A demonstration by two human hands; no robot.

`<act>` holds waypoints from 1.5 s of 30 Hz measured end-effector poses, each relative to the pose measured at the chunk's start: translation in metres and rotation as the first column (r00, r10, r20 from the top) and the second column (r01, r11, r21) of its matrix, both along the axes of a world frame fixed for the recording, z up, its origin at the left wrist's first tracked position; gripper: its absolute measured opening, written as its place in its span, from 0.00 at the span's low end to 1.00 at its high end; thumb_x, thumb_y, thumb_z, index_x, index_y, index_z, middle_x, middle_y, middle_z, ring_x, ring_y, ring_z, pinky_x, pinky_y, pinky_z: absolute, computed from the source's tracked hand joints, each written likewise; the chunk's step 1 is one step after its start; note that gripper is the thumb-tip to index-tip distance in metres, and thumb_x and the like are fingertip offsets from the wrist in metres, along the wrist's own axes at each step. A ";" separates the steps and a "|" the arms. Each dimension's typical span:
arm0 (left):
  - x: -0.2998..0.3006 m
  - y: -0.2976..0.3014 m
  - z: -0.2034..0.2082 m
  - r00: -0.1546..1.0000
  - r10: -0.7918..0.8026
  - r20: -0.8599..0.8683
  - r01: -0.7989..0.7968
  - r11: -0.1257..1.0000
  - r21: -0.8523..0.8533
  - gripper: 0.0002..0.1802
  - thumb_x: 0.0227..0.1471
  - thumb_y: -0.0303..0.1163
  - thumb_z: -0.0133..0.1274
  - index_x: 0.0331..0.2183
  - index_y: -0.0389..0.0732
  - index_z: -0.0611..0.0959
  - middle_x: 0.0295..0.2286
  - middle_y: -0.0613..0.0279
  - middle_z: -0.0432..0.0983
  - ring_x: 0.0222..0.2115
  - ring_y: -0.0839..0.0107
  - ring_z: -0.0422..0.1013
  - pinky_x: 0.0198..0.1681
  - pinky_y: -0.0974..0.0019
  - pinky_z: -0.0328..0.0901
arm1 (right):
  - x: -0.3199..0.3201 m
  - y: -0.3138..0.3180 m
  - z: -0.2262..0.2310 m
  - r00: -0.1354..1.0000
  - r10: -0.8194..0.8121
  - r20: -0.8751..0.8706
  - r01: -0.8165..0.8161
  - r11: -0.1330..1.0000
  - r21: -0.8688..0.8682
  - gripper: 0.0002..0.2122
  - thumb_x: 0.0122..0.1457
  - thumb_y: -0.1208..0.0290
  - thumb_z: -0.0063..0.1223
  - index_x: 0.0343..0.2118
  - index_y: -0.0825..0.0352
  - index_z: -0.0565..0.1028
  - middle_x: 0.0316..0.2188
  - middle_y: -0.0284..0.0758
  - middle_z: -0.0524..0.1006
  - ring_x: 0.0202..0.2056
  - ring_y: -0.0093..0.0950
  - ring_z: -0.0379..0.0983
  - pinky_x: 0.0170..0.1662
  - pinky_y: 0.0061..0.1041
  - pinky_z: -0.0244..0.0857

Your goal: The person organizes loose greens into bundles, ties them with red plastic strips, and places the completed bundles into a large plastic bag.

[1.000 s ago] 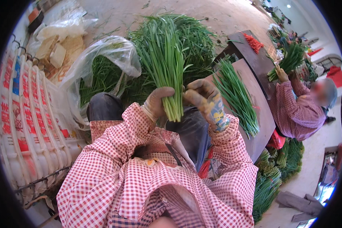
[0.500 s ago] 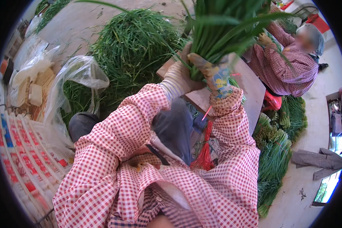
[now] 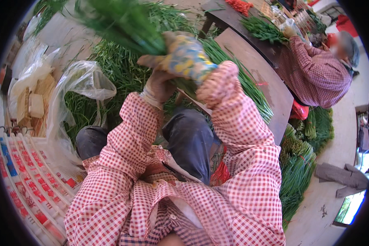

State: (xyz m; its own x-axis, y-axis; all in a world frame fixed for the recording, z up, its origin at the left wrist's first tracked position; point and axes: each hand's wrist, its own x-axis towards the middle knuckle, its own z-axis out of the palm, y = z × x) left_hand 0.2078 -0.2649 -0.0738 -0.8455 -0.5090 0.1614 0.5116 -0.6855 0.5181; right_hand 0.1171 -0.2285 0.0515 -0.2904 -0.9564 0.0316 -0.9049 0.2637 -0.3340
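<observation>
A bunch of green chives (image 3: 125,30), its leaves blurred by motion, slants up to the far left from both my gloved hands. My right hand (image 3: 186,57), in a blue and yellow patterned glove, closes around the bunch near its lower part. Just below it my left hand (image 3: 160,84), in a pale glove, grips the stem end; its fingers are partly hidden behind the right hand. Beyond and below the hands spreads a heap of loose chives (image 3: 115,61). Another bundle of chives (image 3: 242,82) lies along the brown board (image 3: 270,92) to the right.
A clear plastic bag (image 3: 84,80) stands at the left, near a red-and-white printed sheet (image 3: 33,176). At the far right a co-worker (image 3: 315,76) handles greens (image 3: 264,30) at a dark table (image 3: 223,16). Tied chive bundles (image 3: 295,168) lie on the floor to the right.
Both hands have swung the bunch left, from above the board to over the heap. The right hand now crosses above the left. A chive bundle on the board has come into view.
</observation>
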 end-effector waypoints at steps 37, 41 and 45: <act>-0.135 0.017 0.011 0.850 0.323 0.416 -0.142 0.901 -0.410 0.26 0.52 0.37 0.57 0.51 0.38 0.74 0.49 0.51 0.73 0.49 0.56 0.70 0.57 0.49 0.63 | -0.203 0.325 -0.073 0.959 -0.210 -0.190 0.254 0.934 0.250 0.31 0.57 0.68 0.52 0.63 0.62 0.54 0.36 0.44 0.77 0.36 0.42 0.78 0.38 0.37 0.72; -0.141 -0.098 0.022 0.527 0.759 0.383 0.145 0.363 -0.920 0.38 0.44 0.28 0.65 0.56 0.35 0.69 0.48 0.49 0.75 0.51 0.60 0.70 0.58 0.63 0.62 | -0.240 0.317 -0.097 0.957 -0.261 -0.127 0.288 0.906 0.309 0.29 0.58 0.70 0.49 0.63 0.62 0.55 0.36 0.44 0.77 0.35 0.40 0.78 0.37 0.36 0.72; -0.106 -0.139 0.080 0.351 0.872 0.340 0.428 0.173 -0.887 0.42 0.48 0.32 0.61 0.62 0.36 0.60 0.52 0.48 0.71 0.54 0.62 0.68 0.58 0.66 0.61 | -0.246 0.306 -0.118 0.956 -0.270 -0.111 0.292 0.906 0.306 0.27 0.59 0.71 0.46 0.62 0.62 0.57 0.35 0.43 0.77 0.35 0.39 0.78 0.37 0.35 0.72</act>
State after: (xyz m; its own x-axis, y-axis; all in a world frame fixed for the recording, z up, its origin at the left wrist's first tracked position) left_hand 0.1013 -0.4044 0.0067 -0.6492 -0.7521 0.1138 -0.5452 0.5644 0.6199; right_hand -0.1284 0.0774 -0.0670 -0.5561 -0.7984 -0.2310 -0.7943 0.5923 -0.1350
